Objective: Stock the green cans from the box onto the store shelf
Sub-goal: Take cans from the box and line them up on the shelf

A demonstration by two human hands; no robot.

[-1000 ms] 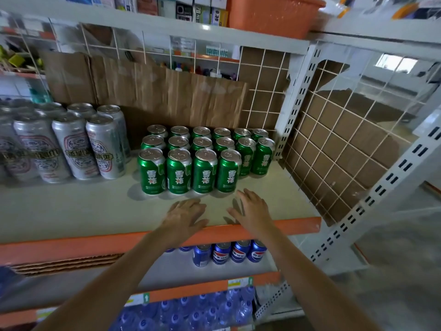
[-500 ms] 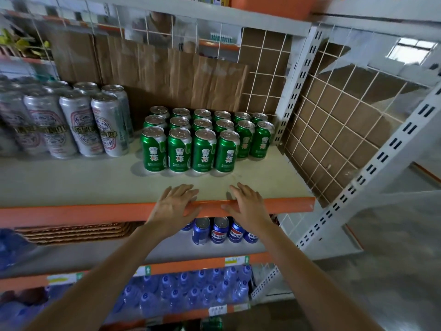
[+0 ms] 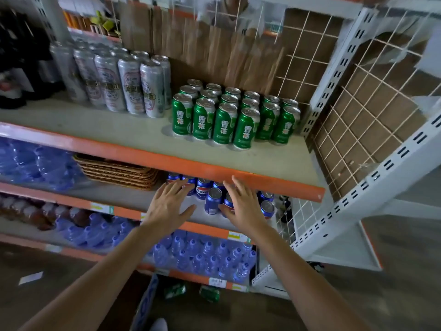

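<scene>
Left hand [image 3: 168, 206] and right hand [image 3: 244, 206] both empty, fingers spread, below orange-edged shelf board [image 3: 152, 155]; short green aluminium cans [image 3: 235, 115] standing in rows there.

1 head view — near, looking down at the shelf [image 3: 238, 163].

I'm standing in a shop, facing a metal store shelf [image 3: 238, 172] with orange edges and price tags [image 3: 237, 236], stocked in neat rows with green cans [image 3: 235, 115], tall silver cans [image 3: 133, 84], blue soda cans [image 3: 213, 199] and shrink-wrapped water bottles [image 3: 205, 256].
</scene>
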